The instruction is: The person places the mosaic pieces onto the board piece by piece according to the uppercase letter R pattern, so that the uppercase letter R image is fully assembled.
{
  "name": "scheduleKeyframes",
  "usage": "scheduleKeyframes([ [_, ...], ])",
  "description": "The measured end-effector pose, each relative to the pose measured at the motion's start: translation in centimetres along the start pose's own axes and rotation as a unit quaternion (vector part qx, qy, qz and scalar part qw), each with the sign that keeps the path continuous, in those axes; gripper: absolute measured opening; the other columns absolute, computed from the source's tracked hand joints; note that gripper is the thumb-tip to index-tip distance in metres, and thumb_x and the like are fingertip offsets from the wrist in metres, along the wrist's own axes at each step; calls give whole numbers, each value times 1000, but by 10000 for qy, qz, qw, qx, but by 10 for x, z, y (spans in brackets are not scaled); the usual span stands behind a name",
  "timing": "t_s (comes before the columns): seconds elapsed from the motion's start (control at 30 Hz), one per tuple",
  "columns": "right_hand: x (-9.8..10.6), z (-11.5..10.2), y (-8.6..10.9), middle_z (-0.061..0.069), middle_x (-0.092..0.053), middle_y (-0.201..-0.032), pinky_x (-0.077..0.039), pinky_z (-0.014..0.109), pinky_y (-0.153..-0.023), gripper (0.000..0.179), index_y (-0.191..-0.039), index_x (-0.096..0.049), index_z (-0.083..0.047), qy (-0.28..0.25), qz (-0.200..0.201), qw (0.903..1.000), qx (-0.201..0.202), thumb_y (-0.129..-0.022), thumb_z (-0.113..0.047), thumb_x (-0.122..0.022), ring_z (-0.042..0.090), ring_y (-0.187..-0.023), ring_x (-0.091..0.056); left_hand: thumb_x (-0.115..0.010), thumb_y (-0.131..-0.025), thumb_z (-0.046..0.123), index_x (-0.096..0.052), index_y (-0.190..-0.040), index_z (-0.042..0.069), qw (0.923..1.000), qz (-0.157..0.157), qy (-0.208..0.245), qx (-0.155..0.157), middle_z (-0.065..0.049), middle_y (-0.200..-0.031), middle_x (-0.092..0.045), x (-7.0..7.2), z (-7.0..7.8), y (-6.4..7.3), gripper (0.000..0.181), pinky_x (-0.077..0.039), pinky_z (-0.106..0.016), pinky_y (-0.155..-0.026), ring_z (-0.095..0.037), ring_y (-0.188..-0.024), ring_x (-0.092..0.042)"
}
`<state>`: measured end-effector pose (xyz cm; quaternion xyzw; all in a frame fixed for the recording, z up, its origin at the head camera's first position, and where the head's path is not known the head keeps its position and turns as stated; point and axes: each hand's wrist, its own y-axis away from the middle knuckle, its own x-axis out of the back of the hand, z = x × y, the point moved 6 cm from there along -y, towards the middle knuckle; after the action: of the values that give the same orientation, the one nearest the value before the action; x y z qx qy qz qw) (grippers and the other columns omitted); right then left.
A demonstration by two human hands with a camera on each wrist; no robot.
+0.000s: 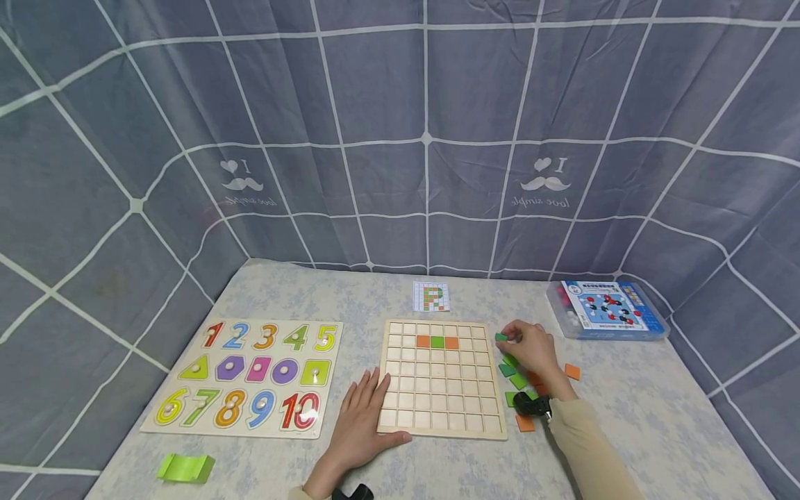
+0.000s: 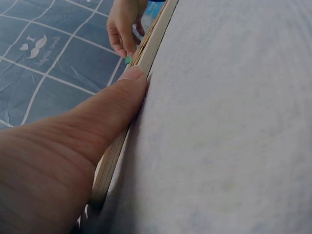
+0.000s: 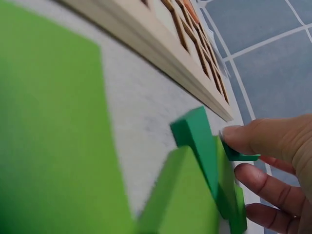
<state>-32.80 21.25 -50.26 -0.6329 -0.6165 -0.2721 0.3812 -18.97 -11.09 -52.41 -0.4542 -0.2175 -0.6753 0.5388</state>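
A wooden grid board lies flat on the table, with an orange tile, a green tile and another orange tile side by side in one row near its far edge. My left hand rests at the board's near left corner, fingers extended; its thumb touches the near edge. Just off the board's right side, my right hand pinches a dark green tile between thumb and fingers. Several loose green tiles lie beneath and beside that hand, with orange tiles partly hidden.
A letter pattern card lies beyond the board. To the left is a number and shape puzzle board, with a light green curved block in front of it. A plastic box stands at the back right, and one orange tile lies apart.
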Motion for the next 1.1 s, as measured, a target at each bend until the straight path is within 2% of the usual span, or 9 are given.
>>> scheduleKeyframes([
  [0.37, -2, -9, 1, -4, -54, -72, -29, 46, -70, 11, -91, -68, -11, -23, 167, 9996, 223, -83, -17, -73, 21, -71, -44, -66, -75, 65, -33, -147, 1, 9999, 73, 41, -61, -22, -151, -25, 0, 1, 0, 102, -11, -52, -109, -38, -140, -16],
  [0.5, -2, -9, 2, -4, -55, -72, -32, 47, -72, 15, -95, -68, -8, -137, 200, 9994, 227, -84, -16, -73, 21, -71, -47, -66, -75, 65, -32, -147, 1, 9999, 76, 59, -72, -22, -151, -25, 0, 1, 1, 102, -11, -52, -109, -38, -140, -16],
  [0.63, -1, -6, 2, -2, -58, -73, -38, 45, -72, 20, -96, -66, -6, -273, 303, 9991, 113, -81, -16, -75, 21, -69, -52, -65, -75, 66, -32, -147, 1, 10000, 30, 58, -32, -22, -151, -25, 0, 1, 1, 102, -10, -53, -109, -38, -140, -16],
  [0.77, 0, -4, 2, 0, -60, -74, -43, 40, -66, 20, -91, -64, -5, -426, 348, 9985, -56, -80, -16, -76, 20, -68, -55, -65, -74, 66, -32, -147, 1, 10000, 12, -2, 5, -22, -151, -25, 0, 2, 1, 103, -10, -52, -109, -38, -140, -15],
  [0.9, 1, -3, 2, 1, -59, -73, -43, 35, -61, 18, -87, -65, -6, -573, 323, 9977, -140, -80, -17, -76, 19, -65, -53, -66, -74, 66, -32, -147, 0, 10000, -2, -20, 18, -22, -151, -25, 1, 2, 1, 103, -10, -52, -109, -38, -140, -15],
  [1.1, 5, -7, 0, 2, -62, -75, -41, 32, -56, 12, -89, -68, -5, -893, 332, 9954, -139, -83, -15, -73, 17, -62, -51, -66, -74, 66, -31, -147, 0, 10000, -28, 22, 33, -22, -151, -24, 1, 1, 0, 103, -10, -52, -109, -37, -140, -15],
])
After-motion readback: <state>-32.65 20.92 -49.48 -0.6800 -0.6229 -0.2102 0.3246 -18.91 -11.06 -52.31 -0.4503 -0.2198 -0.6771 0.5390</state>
